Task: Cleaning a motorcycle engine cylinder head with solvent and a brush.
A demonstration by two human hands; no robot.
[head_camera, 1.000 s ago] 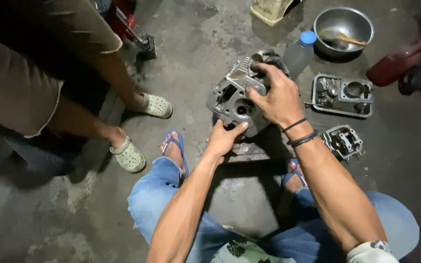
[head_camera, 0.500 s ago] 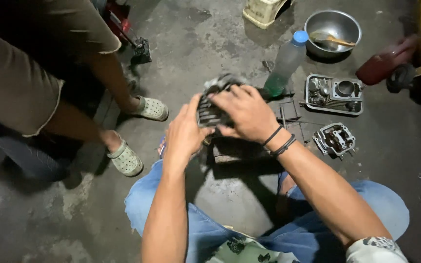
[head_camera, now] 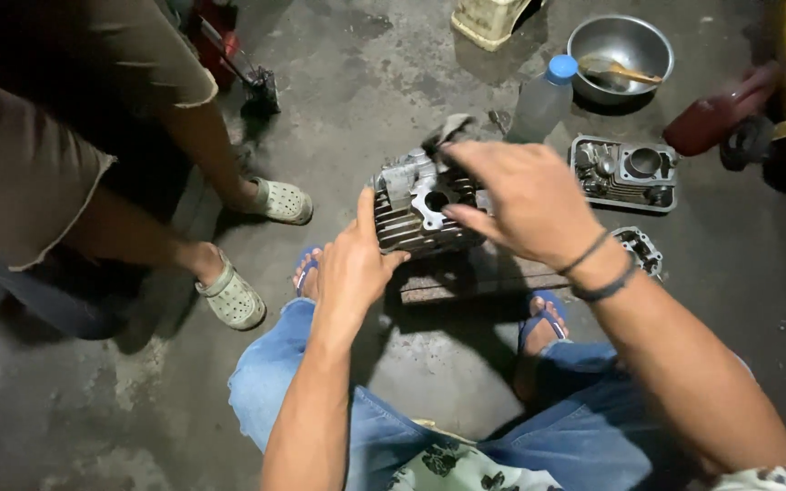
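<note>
The finned metal engine cylinder head sits between both hands, raised over a wooden block on the concrete floor. The left hand cups it from below and from the near-left, thumb pressed up along the fins, fingers wrapped under. The right hand comes in from the right, over the top, fingers spread and curled onto the far edge, with a dark rag bunched at the fingertips. The head's long axis runs roughly left to right, tilted up a little on the left. Its flat face with the round port points toward the camera, fins lying along the lower side. Past it stand a clear plastic bottle, a steel bowl and an engine cover. Another person's sandalled foot stands at left.
</note>
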